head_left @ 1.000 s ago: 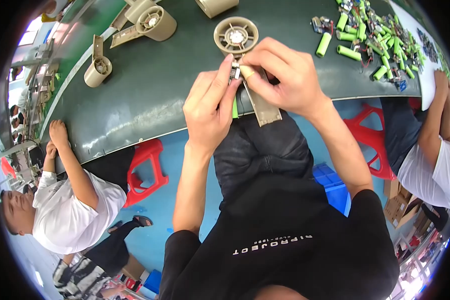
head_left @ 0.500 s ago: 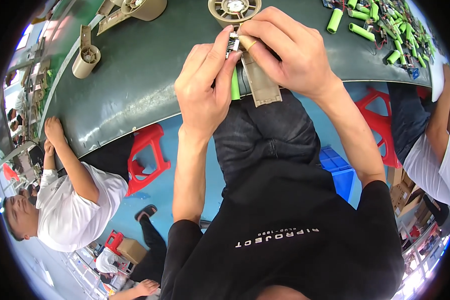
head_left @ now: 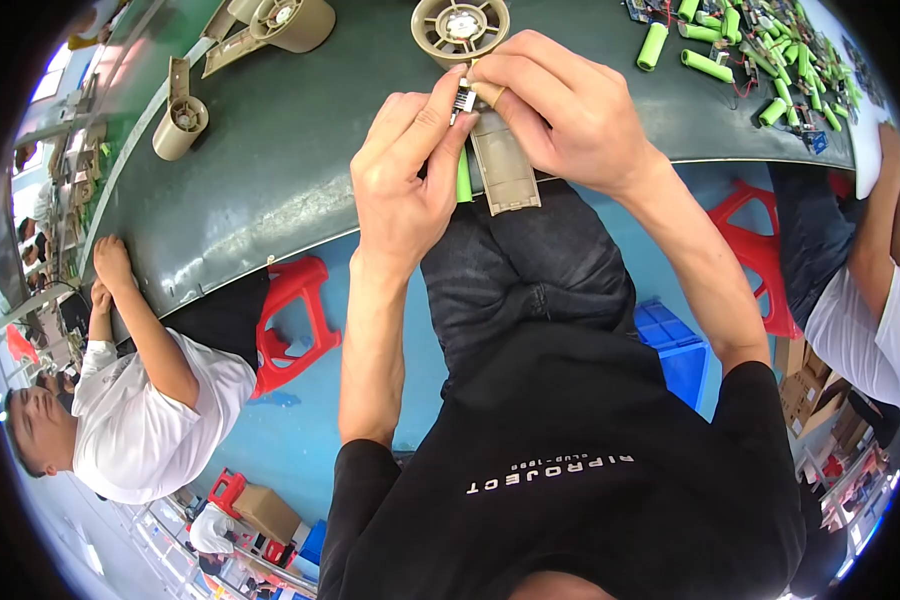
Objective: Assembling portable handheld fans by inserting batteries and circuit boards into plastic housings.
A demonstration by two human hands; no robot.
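My left hand (head_left: 407, 180) is closed, thumb and fingertips pinching a small circuit board (head_left: 463, 102) with a white connector on it. Against the board's upper edge my right hand (head_left: 575, 115) is closed in a pinch; its fingertips hide what lies between them. A tan band wraps one right finger. Just beyond both hands sits a tan round fan housing (head_left: 460, 28) with spokes. Its tan handle part (head_left: 507, 170) extends toward me under my right hand, over the table edge. A green battery cell (head_left: 463, 178) stands beside the handle, partly behind my left hand.
On the dark green table (head_left: 260, 190), green battery cells (head_left: 707, 66) with wired boards are heaped at the far right. More tan fan housings (head_left: 180, 125) lie at the left. People sit on either side, near red stools (head_left: 295, 315). A blue crate (head_left: 673, 345) stands on the floor.
Both hands keep their pinch at the board, with only small finger shifts. The handle part has swung slightly left. A walking person's leg at lower left has gone from view.
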